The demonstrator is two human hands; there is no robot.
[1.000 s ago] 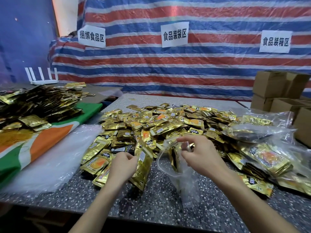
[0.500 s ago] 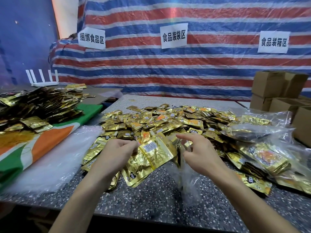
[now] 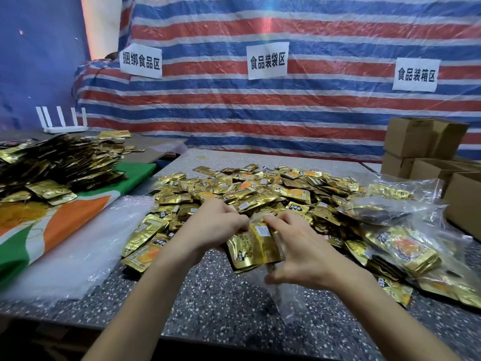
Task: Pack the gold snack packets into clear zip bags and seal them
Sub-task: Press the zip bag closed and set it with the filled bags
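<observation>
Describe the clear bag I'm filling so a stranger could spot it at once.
On the dark speckled table, in front of the big heap of gold packets, are two hands. The clear zip bag droops from the right hand while the left hand feeds a gold stack into it. Unlike the stuffed bags at right, its lower part is empty.

A: Where are the gold packets [image 3: 260, 188]?
B: Heaped loose on the speckled tabletop [image 3: 221, 308] — a small stack [image 3: 253, 247] is raised at the mouth of a limp clear zip bag [image 3: 286, 295]
A: And the filled bags [image 3: 400, 246]?
B: Lying flat, right of the heap
</observation>
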